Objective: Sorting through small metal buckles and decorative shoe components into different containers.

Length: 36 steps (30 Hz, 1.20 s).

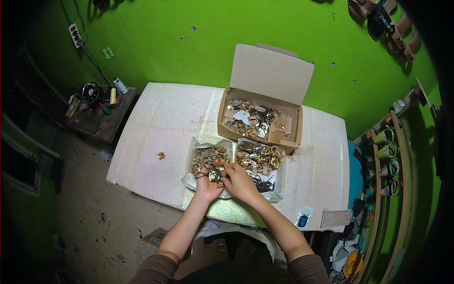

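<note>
My left hand [206, 190] is cupped palm up over the near side of a plastic-lined left tray [188, 182], holding a small heap of dark and gold metal ornaments [215, 175]. From the right, my right hand [241, 183] reaches over that palm with its thumb and fingertips pinched at the heap. Whatever sits between those fingertips is too small to make out. More gold and silver ornaments [208, 154] fill the tray beyond my left hand. Beside it stands a right tray [283, 182] of larger gold and brown buckles [260, 158], with black strips at its near end.
An open cardboard box [294, 128] of mixed metal fittings stands behind the trays, lid raised. A brown scrap [161, 155] lies on the white table [142, 128]. Near its right edge are a bagged watch [302, 219] and a patterned card [336, 218]. Sandals [388, 150] hang on a rack.
</note>
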### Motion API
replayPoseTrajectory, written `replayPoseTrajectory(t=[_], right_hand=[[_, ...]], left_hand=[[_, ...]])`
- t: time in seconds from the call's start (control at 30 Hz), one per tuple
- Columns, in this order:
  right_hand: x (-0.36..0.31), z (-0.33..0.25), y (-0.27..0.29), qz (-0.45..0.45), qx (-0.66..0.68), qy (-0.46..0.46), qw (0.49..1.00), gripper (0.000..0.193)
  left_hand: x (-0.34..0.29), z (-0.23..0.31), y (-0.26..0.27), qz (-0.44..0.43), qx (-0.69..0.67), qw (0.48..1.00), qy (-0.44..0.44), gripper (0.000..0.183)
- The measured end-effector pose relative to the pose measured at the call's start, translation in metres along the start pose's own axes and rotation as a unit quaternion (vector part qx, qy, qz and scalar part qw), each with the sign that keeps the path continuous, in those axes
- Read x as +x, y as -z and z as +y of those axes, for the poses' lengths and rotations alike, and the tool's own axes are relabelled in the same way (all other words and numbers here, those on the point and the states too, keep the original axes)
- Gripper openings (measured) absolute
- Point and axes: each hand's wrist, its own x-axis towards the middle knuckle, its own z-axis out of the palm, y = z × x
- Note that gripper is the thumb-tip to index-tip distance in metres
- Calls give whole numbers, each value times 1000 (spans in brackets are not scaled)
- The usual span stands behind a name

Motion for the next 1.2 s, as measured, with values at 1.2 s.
replayPoseTrajectory(t=[1.2], right_hand=[[37, -20, -22, 46, 73, -116, 989, 26]], left_hand=[[17, 55, 10, -29, 9, 996, 83, 23]])
